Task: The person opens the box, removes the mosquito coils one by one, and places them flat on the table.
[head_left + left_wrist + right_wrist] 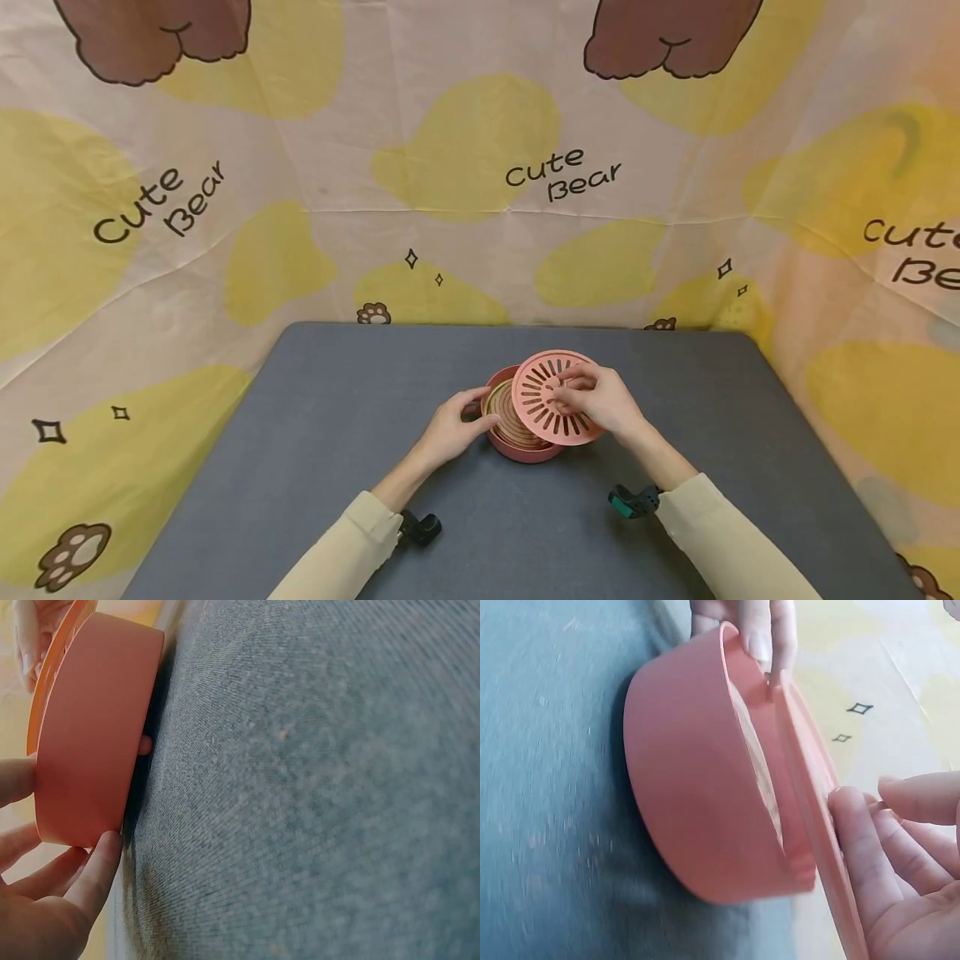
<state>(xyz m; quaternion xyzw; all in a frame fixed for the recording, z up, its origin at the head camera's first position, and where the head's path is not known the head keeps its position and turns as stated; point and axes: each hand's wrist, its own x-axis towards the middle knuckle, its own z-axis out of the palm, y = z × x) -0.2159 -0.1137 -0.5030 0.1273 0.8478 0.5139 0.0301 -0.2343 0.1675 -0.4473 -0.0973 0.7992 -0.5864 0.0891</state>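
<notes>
A round pink mosquito coil box (525, 456) sits on the table with a brown, ringed coil (508, 417) showing inside it. My left hand (452, 429) grips the box's left side; in the left wrist view, its fingers (101, 870) curl round the outer wall (97, 727). My right hand (603, 404) pinches the middle of the slotted pink lid (540, 367). Tilted, the lid overlaps the right part of the box and leaves the left part uncovered. From the right wrist, a gap shows between the lid (810, 795) and part of the box's rim.
The grey table (360, 367) extends around the box on all sides. A printed cloth (465, 150) with yellow patches stands behind it and along both sides. A dark strap device (420, 529) is on the left wrist, another (635, 502) on the right.
</notes>
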